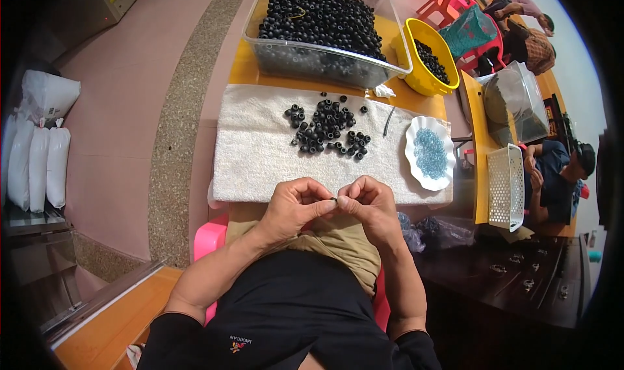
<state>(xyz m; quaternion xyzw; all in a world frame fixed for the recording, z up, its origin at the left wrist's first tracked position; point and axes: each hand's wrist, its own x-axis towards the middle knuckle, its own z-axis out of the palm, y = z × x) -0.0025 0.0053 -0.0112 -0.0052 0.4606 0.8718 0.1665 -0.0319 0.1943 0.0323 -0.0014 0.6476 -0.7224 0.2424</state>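
Note:
My left hand [296,206] and my right hand [372,209] meet in front of the towel's near edge, thumbs and fingertips pinched together. Between them is a small dark piece [334,200], mostly covered by the fingers, so I cannot make out its kind. Beyond my hands a loose pile of small black hollow round parts [330,120] lies on a white towel [250,155]. To the right of the pile, a white scalloped plate [444,180] holds many tiny clear-blue pieces [430,153]. A thin dark stick-like tool [389,122] rests between pile and plate.
At the table's far side stand a clear plastic bin [312,68] full of black parts and a yellow basin [416,76] with more. Crumpled white tissue [383,91] lies nearby. Rightward are a white perforated basket [506,188] and a seated person [552,181]. White sacks [39,162] stand left.

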